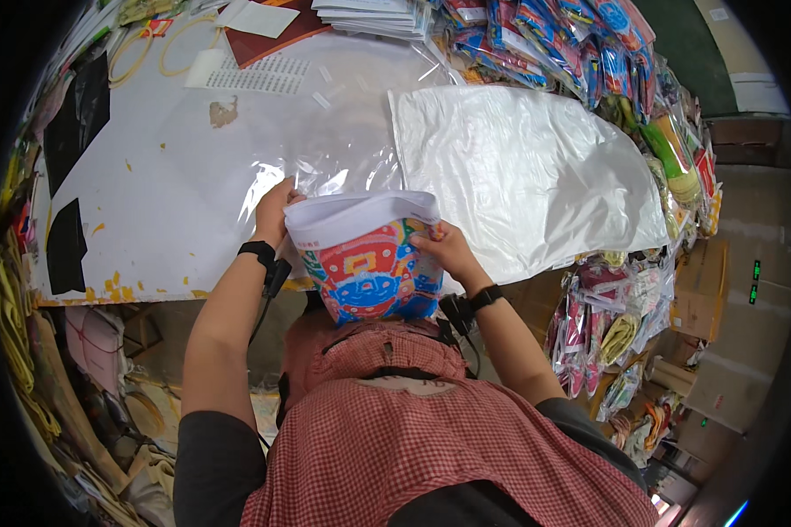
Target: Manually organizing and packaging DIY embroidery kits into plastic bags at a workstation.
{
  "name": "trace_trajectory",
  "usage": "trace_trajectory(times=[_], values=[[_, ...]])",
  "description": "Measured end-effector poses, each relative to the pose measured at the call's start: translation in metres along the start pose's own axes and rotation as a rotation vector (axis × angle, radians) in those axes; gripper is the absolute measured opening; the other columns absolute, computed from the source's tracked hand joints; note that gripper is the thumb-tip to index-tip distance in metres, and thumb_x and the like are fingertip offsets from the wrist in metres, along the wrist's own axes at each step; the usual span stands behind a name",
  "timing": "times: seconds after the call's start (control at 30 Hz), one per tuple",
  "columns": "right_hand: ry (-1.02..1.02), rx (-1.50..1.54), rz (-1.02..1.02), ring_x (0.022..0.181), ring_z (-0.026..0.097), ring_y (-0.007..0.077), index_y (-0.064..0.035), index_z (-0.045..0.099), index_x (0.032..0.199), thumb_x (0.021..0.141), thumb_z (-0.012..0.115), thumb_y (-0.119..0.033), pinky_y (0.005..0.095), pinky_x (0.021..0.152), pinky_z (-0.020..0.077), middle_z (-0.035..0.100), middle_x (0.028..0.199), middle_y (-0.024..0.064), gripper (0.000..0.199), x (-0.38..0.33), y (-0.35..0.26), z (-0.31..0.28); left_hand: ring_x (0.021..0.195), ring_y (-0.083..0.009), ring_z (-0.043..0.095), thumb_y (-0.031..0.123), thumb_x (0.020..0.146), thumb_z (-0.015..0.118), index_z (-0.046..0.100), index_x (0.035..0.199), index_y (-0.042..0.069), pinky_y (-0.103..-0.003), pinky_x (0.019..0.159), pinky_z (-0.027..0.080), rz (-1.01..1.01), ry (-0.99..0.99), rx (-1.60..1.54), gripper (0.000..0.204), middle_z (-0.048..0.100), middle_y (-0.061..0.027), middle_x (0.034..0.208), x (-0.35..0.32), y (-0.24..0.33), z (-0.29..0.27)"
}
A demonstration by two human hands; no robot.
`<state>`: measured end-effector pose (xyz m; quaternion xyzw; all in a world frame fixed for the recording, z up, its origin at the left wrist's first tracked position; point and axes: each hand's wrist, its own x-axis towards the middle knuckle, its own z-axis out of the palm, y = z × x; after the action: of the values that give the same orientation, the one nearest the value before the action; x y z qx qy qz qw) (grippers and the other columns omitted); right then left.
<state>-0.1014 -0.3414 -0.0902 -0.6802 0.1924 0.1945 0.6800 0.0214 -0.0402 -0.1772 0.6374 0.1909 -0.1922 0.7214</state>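
Observation:
A thick stack of colourful printed sheets (369,263), red, blue and yellow with white backs, is curled upward between both hands at the table's near edge. My left hand (274,211) grips the stack's left top corner, against a clear plastic bag (325,162) lying on the white table (149,193). My right hand (444,248) holds the stack's right side, fingers on the printed face. Both wrists wear black bands.
A pile of white plastic bags (527,167) lies to the right. Colourful packaged goods (571,39) line the far right edge, more hang below (606,334). Papers and rubber bands (185,44) sit far left. Cardboard boxes (703,290) stand on the floor.

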Motion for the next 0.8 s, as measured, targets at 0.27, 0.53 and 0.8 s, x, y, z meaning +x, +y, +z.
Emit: trace_trajectory(times=[0.27,0.53,0.8], values=[[0.09,0.071,0.088,0.075,0.058,0.0118,0.0004,0.055,0.106,0.079,0.062,-0.004,0.0271,0.068,0.0495,0.062,0.091,0.0051,0.028,0.024,0.026,-0.006,0.095,-0.0304,0.058,0.015,0.082,0.055,0.053,0.113,0.008,-0.033,0.082,0.045,0.715,0.023,0.863,0.032,0.062,-0.0088,0.095,-0.034,0.028,0.007],[0.005,-0.774,-0.296,0.078,0.061,0.0307,-0.0007,0.055,0.102,0.078,0.062,-0.016,0.0363,0.069,0.0479,0.063,0.086,0.017,0.03,0.055,-0.002,0.064,0.088,-0.0345,0.059,0.018,0.085,0.051,0.049,0.097,0.006,-0.037,0.074,0.047,0.496,-0.094,0.672,0.017,0.062,-0.015,0.095,-0.027,0.021,0.031],[0.075,-0.892,-0.14,0.077,0.06,0.0371,-0.0008,0.056,0.088,0.073,0.063,-0.028,0.0422,0.068,0.0471,0.061,0.079,0.0212,0.032,0.079,0.021,0.051,0.109,-0.0325,0.048,0.007,0.077,0.057,0.047,0.115,0.002,-0.039,0.092,0.038,0.839,-0.15,0.99,0.04,0.056,-0.0158,0.107,-0.064,0.011,0.032]])
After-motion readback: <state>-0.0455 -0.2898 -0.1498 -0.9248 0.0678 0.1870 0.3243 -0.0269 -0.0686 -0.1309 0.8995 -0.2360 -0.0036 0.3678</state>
